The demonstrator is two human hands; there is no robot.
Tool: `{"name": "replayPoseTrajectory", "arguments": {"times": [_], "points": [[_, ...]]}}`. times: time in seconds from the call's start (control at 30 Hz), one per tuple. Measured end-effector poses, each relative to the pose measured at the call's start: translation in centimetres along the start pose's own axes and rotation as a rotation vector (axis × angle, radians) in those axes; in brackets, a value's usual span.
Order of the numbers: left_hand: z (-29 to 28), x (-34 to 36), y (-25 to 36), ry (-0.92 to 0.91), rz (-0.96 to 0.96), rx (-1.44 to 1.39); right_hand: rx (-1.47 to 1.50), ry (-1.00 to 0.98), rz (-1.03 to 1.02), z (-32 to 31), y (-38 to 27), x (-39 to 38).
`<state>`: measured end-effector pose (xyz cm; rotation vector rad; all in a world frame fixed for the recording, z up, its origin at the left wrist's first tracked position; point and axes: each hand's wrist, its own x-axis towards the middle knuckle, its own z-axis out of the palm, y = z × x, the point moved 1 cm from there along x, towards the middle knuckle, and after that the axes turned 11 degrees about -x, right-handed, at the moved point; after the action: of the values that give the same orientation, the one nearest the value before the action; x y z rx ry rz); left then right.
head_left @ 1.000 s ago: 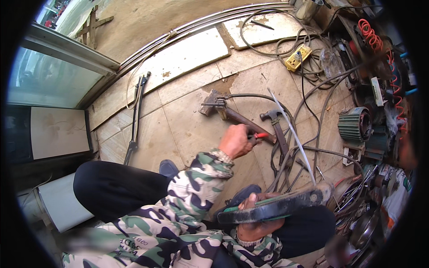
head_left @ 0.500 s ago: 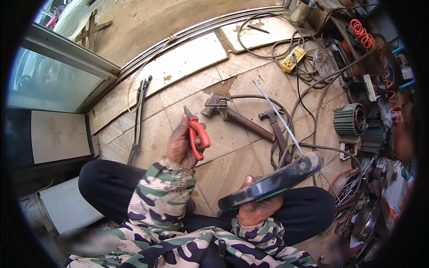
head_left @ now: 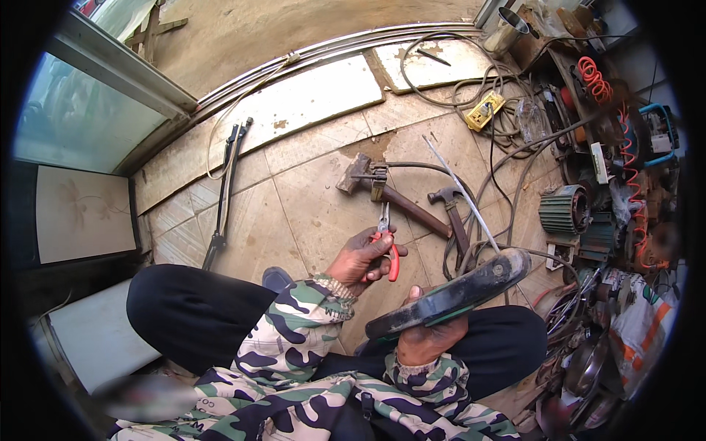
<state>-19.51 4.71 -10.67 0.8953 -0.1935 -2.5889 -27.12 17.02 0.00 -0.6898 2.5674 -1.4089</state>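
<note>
My left hand [head_left: 359,257] grips a pair of red-handled pliers [head_left: 387,246], jaws pointing up and away from me. My right hand [head_left: 428,339] holds from below a long black flat part with a green edge [head_left: 450,295], tilted up to the right above my lap. The pliers are just left of that part's upper side, not touching it. A thin metal rod [head_left: 460,192] rises from behind the black part's far end. Both sleeves are camouflage cloth, and I sit with my legs in dark trousers folded on the tiled floor [head_left: 309,198].
A large hammer [head_left: 390,192] and a smaller hammer [head_left: 452,213] lie on the tiles ahead. A long black tool [head_left: 226,184] lies at the left. Cables, a yellow socket box [head_left: 484,112], a finned motor [head_left: 566,213] and metal clutter crowd the right. A glass panel [head_left: 81,125] stands at the left.
My left hand lifted the red pliers off the floor by the hammers and brought them back toward the black part. My right hand tilted the black part slightly higher.
</note>
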Motion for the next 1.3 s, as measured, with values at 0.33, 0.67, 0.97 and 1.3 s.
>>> {"name": "replayPoseTrajectory", "arguments": {"times": [0.33,0.67,0.97,1.3], "points": [[-4.1,0.6,3.1,0.486,0.531,1.354,0.054,-0.037,-0.007,0.7,-0.3,-0.3],[-4.5,3.0,2.1,0.428,0.612,1.336,0.074,-0.067,0.014,0.5,0.0,-0.3],[-4.2,4.3,2.4,0.409,0.679,1.225,0.017,-0.119,0.04,-0.1,1.2,-0.5],[-2.3,3.9,2.8,0.507,0.691,1.381,0.069,-0.086,0.024,0.0,1.0,-0.5]]}}
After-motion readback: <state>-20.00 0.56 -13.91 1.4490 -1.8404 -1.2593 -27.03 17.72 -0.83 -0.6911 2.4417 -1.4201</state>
